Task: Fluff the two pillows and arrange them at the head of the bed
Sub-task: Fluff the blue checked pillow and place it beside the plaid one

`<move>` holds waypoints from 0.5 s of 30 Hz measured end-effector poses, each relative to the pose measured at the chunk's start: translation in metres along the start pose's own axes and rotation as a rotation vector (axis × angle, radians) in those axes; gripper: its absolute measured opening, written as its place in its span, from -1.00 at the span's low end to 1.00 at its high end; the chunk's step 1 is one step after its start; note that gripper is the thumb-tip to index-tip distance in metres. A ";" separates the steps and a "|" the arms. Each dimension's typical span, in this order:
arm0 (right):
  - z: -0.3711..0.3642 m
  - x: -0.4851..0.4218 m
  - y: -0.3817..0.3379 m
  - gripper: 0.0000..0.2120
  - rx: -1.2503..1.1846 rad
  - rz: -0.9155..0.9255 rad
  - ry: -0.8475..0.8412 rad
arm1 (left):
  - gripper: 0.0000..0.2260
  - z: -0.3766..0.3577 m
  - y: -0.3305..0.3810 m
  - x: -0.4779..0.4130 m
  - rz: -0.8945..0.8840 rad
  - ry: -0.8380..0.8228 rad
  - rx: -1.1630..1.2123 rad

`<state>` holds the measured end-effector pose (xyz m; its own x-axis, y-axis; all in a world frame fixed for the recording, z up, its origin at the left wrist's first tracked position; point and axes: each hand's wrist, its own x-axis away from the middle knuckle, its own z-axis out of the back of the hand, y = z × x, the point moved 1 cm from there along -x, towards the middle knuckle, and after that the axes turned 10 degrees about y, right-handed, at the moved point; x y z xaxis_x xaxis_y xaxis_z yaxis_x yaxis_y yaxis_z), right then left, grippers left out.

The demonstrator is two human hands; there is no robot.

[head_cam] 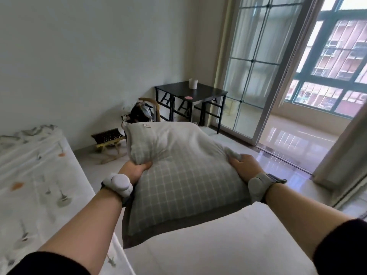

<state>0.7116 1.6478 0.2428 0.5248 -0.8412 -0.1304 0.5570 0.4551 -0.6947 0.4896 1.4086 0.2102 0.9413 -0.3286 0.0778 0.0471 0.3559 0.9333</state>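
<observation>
- Head view: I hold a grey checked pillow (178, 175) out in front of me, lifted over the near corner of a white bed (218, 245).
- My left hand (135, 171) pinches the pillow's left edge, fingers curled under the fabric.
- My right hand (244, 165) clutches a bunched corner on the right side.
- Both wrists carry pale strapped devices.
- To my left lies a second bed (35, 175) with a patterned white sheet, just beside the one in front of me.
- Beyond the pillow, bare tiled floor (278, 147) opens toward a sliding glass door (252, 66).
- A black tabletop (190, 91) stands by the wall, a white cup (193, 83) on it.
- A small folding stool (108, 139) and a dark bag (141, 113) sit near the wall.
</observation>
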 end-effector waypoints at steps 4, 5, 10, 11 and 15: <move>-0.028 -0.076 -0.022 -0.49 0.079 0.045 -0.059 | -0.53 -0.012 0.005 -0.059 0.040 0.018 0.012; -0.035 -0.095 -0.028 -0.50 0.079 0.058 -0.067 | -0.53 -0.012 0.007 -0.075 0.038 0.024 0.018; -0.076 -0.173 -0.048 -0.55 0.050 0.125 -0.125 | -0.55 -0.016 0.012 -0.129 0.090 0.120 0.029; -0.081 -0.180 -0.048 -0.55 0.050 0.144 -0.129 | -0.55 -0.017 0.012 -0.133 0.099 0.133 0.015; -0.120 -0.232 -0.061 -0.58 0.061 0.216 -0.205 | -0.55 -0.018 0.005 -0.168 0.136 0.225 -0.005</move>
<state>0.4786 1.7802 0.2305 0.7511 -0.6490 -0.1208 0.4523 0.6392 -0.6220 0.3375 1.4815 0.1949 0.9898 -0.0745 0.1214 -0.0834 0.3878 0.9180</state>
